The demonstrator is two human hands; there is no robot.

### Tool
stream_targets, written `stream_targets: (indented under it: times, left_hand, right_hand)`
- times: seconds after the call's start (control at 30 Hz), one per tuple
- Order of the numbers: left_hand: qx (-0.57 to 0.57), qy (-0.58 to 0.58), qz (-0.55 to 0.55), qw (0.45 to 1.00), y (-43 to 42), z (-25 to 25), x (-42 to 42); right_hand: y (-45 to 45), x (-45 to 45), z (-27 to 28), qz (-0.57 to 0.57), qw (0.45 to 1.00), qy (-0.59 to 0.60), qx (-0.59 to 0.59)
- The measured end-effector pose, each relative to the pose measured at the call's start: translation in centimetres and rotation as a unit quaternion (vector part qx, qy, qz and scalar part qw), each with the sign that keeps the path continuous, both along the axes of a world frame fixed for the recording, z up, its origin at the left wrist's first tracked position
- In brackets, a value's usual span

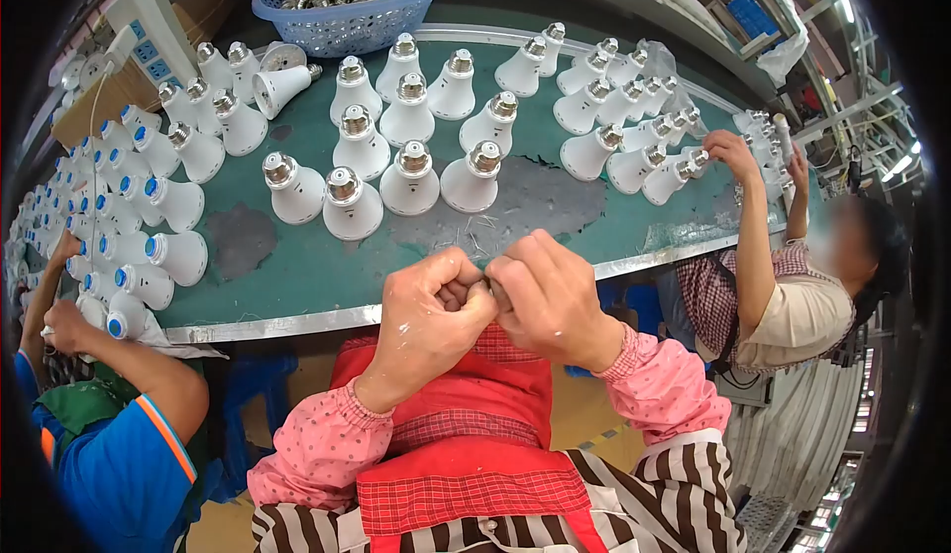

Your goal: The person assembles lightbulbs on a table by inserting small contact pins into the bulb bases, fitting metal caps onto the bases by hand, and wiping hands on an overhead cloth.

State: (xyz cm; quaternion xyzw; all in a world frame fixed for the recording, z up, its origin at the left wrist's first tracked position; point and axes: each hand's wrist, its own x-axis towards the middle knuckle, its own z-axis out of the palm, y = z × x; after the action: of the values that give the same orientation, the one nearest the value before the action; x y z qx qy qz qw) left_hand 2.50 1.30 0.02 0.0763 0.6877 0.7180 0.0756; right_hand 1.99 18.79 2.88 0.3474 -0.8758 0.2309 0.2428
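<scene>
White bulbs [471, 184] beyond 2 curled hands [426, 320], pinched tip to tip, anything held there impossible to tell.

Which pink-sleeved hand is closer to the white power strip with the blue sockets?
The left hand. The power strip is ahead and well to its left; the right hand, just to the left hand's right, is farther away.

Bulbs [409, 192] on table [307, 283], basket [342, 32] behind them, one person [124, 464] left, another person [792, 310] right
</scene>
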Motion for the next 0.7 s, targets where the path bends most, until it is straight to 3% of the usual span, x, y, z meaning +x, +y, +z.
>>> stream_targets:
  times: [0.03, 0.13, 0.23, 0.37, 0.7]
  left_hand:
    - [-0.018, 0.01, 0.008, 1.0, 0.2, 0.0, 0.0]
    - [0.005, -0.03, -0.009, 0.999, 0.2, 0.1, -0.3]
    - [0.067, -0.053, -0.048, 0.995, -1.0, 0.3, -0.7]
    - [0.119, -0.139, -0.111, 0.977, -1.4, 0.8, -1.2]
    - [0.139, -0.17, -0.154, 0.963, -1.6, 0.3, -1.3]
  right_hand:
    - [0.1, 0.0, 0.1, -0.002, 0.999, 0.032, 0.043]
    - [0.6, 0.0, -0.1, -0.013, 0.999, -0.024, 0.024]
    - [0.8, 0.7, 1.5, -0.029, 0.956, -0.23, -0.182]
    - [1.3, 1.0, 0.1, -0.031, 0.862, -0.378, -0.337]
    - [1.3, 1.3, 0.1, -0.028, 0.898, -0.359, -0.252]
